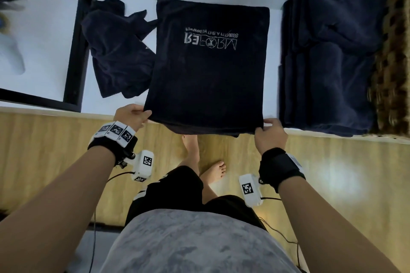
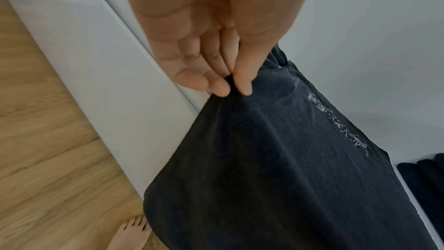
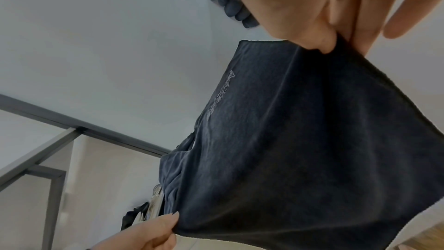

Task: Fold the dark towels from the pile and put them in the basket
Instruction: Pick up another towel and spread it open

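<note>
Now towel (image 1: 208,68) corners between fingers (image 2: 242,81).

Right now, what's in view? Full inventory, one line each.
Logo towel: one, dark navy with pale upside-down lettering, partly folded, spread on the white table, near edge lifted off it.
Pile: one crumpled heap, dark navy, on the table left of the logo towel.
Folded towels: several, dark navy, packed side by side in the basket, right.
Basket: one, brown woven, far right on the table.
Table: one, white top.
Frame: one, black metal, far left.
Floor: light wood.
Left hand: grip pinches the towel's near left corner.
Right hand: grip pinches the near right corner.
</note>
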A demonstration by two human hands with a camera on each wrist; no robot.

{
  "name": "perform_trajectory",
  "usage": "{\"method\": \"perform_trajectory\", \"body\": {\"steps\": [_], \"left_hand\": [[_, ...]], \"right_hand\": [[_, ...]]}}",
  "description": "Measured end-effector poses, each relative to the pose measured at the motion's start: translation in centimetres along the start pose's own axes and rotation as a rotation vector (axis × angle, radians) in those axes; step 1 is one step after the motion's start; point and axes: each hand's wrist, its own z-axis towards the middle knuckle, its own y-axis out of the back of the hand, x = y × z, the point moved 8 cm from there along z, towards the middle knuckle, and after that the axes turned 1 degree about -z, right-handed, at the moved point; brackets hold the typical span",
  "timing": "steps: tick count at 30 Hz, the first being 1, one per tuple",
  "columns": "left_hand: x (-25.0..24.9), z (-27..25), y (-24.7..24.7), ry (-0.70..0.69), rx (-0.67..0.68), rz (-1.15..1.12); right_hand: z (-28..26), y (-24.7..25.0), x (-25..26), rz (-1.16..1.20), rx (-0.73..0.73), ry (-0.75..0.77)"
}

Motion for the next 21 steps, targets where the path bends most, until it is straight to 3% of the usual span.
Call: {"method": "perform_trajectory", "body": {"steps": [4, 9, 15, 18, 21], "left_hand": [[-1.2, -0.3, 1.1, 0.004, -0.019, -0.024], [-5.7, 0.0, 3.2, -0.122, -0.057, -0.096], [-13.1, 1.9, 5.7, -0.250, -0.015, -0.331], [-16.5, 3.7, 5.7, -0.262, 0.019, -0.497], [-18.7, 5.8, 5.0, -0.249, 0.027, -0.527]], "right_hand": [[-1.0, 1.5, 2.4, 0.083, -0.033, 0.159], [-1.7, 4.2, 8.0, 0.167, -0.089, 0.349], [0.8, 7.5, 15.0, 0.225, -0.211, 0.388], [2.8, 7.9, 18.2, 0.200, -0.248, 0.433], [5.2, 7.1, 19.7, 0.161, -0.239, 0.389]]}}
